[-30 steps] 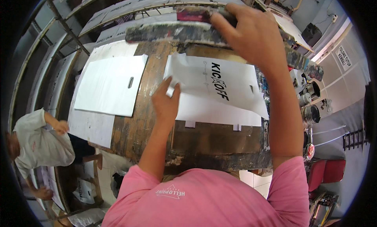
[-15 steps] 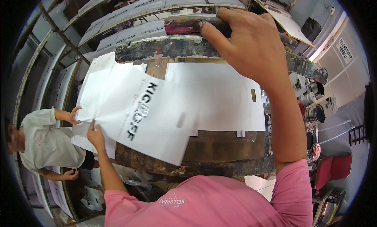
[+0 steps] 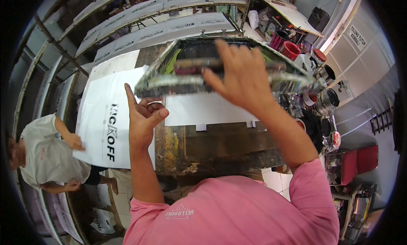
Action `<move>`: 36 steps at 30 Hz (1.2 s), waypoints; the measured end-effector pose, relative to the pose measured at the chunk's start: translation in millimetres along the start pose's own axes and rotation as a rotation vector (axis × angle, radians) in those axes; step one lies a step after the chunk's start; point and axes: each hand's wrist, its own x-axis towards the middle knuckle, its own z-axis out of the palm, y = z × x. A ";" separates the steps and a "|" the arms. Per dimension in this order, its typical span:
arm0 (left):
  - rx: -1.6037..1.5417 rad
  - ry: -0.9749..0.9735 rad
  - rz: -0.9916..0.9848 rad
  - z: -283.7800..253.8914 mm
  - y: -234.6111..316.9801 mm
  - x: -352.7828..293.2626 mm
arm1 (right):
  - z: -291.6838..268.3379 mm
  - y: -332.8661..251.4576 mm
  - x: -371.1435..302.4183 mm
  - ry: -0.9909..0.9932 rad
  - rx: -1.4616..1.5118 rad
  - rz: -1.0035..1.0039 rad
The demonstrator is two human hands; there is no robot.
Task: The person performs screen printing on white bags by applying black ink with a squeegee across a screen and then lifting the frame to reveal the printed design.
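My right hand (image 3: 243,77), blurred by motion, is closed round the squeegee (image 3: 188,67) above the near rail of a paint-stained screen-printing frame (image 3: 182,86). The frame is tilted over a plain white bag (image 3: 190,111) on the worktable (image 3: 216,147) and hides the bag's far part. My left hand (image 3: 144,122) is raised beside the frame's left corner, fingers apart, with nothing visible in it. Left of it lies a white bag with black printed lettering (image 3: 95,124). A co-worker's hand (image 3: 74,141) is at that bag's left edge.
Drying racks (image 3: 63,37) with printed white bags stand left and behind. A co-worker in a pale shirt (image 3: 55,149) is at the left. Cans and tubs (image 3: 326,99) crowd the right side, near a red chair (image 3: 360,162).
The screen frame has come down over the plain bag, with my right hand lowered. The printed bag has moved left from my left hand, which has let go and moved right.
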 end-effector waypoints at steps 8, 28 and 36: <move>0.682 0.102 -0.031 -25.2 -126.5 -64.0 | 64.8 13.5 -115.1 -0.514 0.132 -0.141; 1.166 0.061 -0.044 -48.2 -169.5 -73.8 | 290.6 111.9 -16.4 -0.342 0.142 -0.089; 1.135 0.097 0.004 -45.1 -166.8 -75.8 | 338.0 156.4 64.0 -0.322 0.121 -0.137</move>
